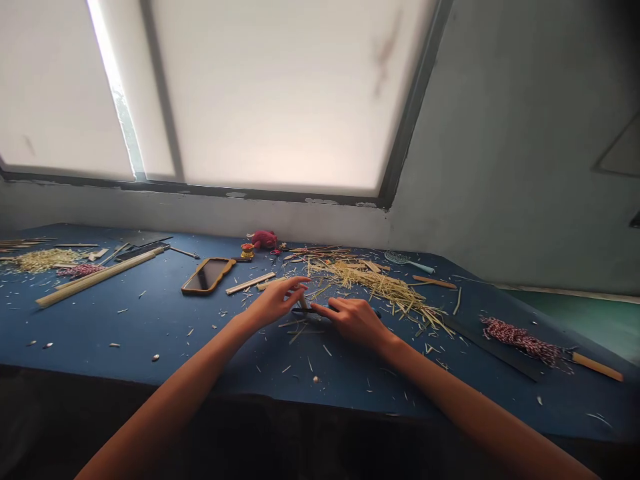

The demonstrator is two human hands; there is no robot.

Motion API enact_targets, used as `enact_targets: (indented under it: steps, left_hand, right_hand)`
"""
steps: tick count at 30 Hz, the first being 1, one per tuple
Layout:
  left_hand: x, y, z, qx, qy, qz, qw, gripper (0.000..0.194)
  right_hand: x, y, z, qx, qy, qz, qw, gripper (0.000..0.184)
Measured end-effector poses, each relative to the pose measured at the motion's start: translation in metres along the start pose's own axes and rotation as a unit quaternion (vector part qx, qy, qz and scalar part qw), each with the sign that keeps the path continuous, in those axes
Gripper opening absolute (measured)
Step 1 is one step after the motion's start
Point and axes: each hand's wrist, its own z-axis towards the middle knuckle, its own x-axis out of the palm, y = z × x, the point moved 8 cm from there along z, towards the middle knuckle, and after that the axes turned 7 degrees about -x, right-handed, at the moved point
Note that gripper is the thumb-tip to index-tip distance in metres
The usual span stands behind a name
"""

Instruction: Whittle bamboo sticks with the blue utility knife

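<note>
My right hand [357, 321] is closed round a knife [302, 310]; its dark blade points left just above the table, and a bit of blue handle shows behind the hand. My left hand [274, 301] is to the left, fingers bent together at the top of a short pale bamboo piece [303, 302]. That piece stands nearly upright beside the blade; whether the two touch is hard to see. Thin shavings [300, 332] lie on the blue table [225, 360] under both hands. Behind them is a heap of yellowish bamboo slivers [385, 283].
A yellow-framed mirror or tablet [209, 275] and flat bamboo strips [250, 283] lie left of the hands. Long bamboo lengths [100, 277] rest farther left. At the right are a red-white cord bundle [520, 339], a dark flat strip [493, 350] and a pale-blue hairbrush [407, 261].
</note>
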Motion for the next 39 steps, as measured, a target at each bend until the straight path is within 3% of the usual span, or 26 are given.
enact_targets:
  steps: [6,12,16,19,22,27,30,34,39]
  left_hand:
    - [-0.009,0.02,0.0,-0.049,0.004,0.048,0.998,0.035]
    - [-0.014,0.019,0.001,-0.066,-0.023,-0.036,0.997,0.029]
    - [-0.005,0.03,0.001,-0.091,-0.01,-0.08,0.993,0.03]
    - [0.0,0.041,0.003,-0.112,-0.016,-0.108,0.988,0.04]
    - [0.004,0.046,0.004,-0.128,-0.01,-0.118,0.985,0.045]
    - [0.008,0.046,0.003,-0.158,0.026,-0.164,0.973,0.045]
    - [0.008,0.046,0.0,-0.193,0.04,-0.27,0.943,0.046]
    - [0.012,0.036,-0.004,-0.213,0.088,-0.436,0.87,0.034]
    - [0.018,0.03,-0.006,-0.251,0.091,-0.551,0.791,0.025]
  right_hand:
    - [-0.008,-0.004,0.0,0.024,0.005,-0.021,0.999,0.045]
    - [-0.005,-0.007,-0.002,0.075,0.023,-0.052,0.996,0.064]
    - [0.0,-0.007,-0.004,0.098,0.036,-0.076,0.992,0.081]
    - [-0.002,-0.01,-0.006,0.126,0.032,-0.061,0.99,0.083]
    - [-0.007,-0.014,-0.007,0.161,0.015,-0.016,0.987,0.076]
    - [-0.008,-0.02,-0.009,0.198,-0.003,0.03,0.98,0.037]
    - [-0.015,-0.028,-0.011,0.213,-0.057,0.056,0.974,0.03]
    - [-0.028,-0.033,-0.014,0.207,-0.136,0.133,0.96,0.03]
    - [-0.03,-0.024,-0.011,0.187,-0.125,0.16,0.961,0.039]
